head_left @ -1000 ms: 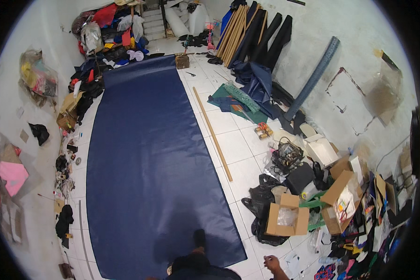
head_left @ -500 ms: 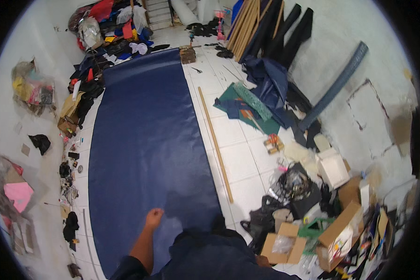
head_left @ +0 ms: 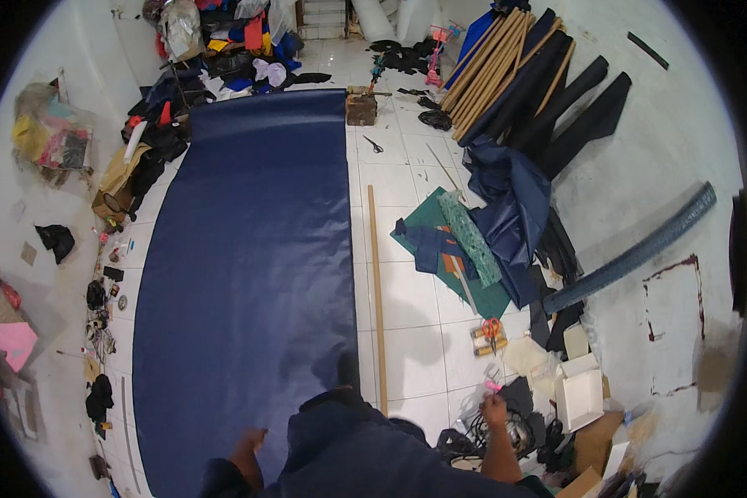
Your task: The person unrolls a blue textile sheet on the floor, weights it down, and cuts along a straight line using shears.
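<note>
A long sheet of dark blue material (head_left: 249, 274) lies spread over the tiled floor, its far end rolled or folded over. Low over its near part is my left hand (head_left: 253, 437), small and smeared, so its finger shape does not show clearly. My right hand (head_left: 495, 410) reaches out over the clutter on the right. Its fingers are drawn together at a small pink thing (head_left: 493, 387); whether they hold it or only touch it is hidden. Just beyond lie orange-handled scissors (head_left: 490, 329) on a few yellowish rolls.
A wooden pole (head_left: 377, 299) lies along the sheet's right edge. Black-handled scissors (head_left: 373, 144) and a brown block (head_left: 361, 109) are farther off. A green mat (head_left: 427, 217) with a patterned roll (head_left: 471, 236), leaning wooden poles (head_left: 490, 66) and an open white box (head_left: 578, 392) stand right.
My right hand has come into view and reached the clutter on the right. The left hand has moved back toward my body. The view has shifted to the right.
</note>
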Motion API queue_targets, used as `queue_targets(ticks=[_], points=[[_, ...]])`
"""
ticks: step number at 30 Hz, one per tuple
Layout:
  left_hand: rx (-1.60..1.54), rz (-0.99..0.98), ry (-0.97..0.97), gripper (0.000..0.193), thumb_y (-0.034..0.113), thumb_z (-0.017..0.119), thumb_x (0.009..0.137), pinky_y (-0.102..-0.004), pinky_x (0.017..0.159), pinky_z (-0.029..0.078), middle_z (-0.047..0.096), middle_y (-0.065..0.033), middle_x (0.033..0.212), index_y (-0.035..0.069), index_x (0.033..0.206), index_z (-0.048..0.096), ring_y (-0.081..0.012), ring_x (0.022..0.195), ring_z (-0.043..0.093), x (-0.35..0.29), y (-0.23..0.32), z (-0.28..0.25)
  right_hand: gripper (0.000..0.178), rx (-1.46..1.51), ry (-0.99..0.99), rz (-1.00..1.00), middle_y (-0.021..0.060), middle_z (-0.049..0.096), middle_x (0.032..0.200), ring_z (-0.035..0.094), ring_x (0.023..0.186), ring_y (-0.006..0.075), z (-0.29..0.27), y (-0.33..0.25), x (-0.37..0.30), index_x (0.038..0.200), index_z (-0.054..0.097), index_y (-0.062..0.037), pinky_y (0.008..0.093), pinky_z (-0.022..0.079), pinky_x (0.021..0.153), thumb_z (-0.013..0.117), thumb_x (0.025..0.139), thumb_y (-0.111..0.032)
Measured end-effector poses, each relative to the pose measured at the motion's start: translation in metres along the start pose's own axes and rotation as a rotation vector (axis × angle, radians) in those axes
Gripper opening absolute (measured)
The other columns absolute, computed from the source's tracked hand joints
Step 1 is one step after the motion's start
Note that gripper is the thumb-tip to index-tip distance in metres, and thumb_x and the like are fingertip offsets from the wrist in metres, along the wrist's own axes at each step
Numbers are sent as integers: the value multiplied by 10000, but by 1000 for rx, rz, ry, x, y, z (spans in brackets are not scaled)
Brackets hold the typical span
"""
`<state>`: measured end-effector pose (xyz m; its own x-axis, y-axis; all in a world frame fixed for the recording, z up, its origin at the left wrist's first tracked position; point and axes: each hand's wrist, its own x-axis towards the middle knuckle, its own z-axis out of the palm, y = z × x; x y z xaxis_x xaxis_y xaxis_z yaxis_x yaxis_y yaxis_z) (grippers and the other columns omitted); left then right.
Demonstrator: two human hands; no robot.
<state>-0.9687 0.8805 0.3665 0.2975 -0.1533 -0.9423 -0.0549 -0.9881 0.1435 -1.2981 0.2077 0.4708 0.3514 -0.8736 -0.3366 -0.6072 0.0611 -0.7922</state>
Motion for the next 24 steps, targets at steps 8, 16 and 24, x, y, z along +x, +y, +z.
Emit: queue_targets(ticks=[8,16,24], points=[[-595,289,688,507,374,611,933,-417,996,469,659,-215,1220,-18,1255,623,-345,1151,618,-16,380,-369,328,-215,-526,525,90,650,706,623,547,198,47,-22,41,938,655,-19,353,476,469,639,952,-346],[-513,200,694,472,380,609,932,-426,948,485,677,-200,1178,4,1215,642,-344,1114,635,103,506,-467,244,-341,-554,452,81,628,717,616,584,238,57,-51,309,1009,641,-49,411,487,490,631,936,-282],[31,189,72,395,338,481,980,-477,870,522,688,-196,1058,60,1178,679,-362,1005,662,185,559,-382,405,-875,-194,-373,246,679,896,653,889,439,53,-333,772,889,691,-25,513,503,774,593,916,-417]])
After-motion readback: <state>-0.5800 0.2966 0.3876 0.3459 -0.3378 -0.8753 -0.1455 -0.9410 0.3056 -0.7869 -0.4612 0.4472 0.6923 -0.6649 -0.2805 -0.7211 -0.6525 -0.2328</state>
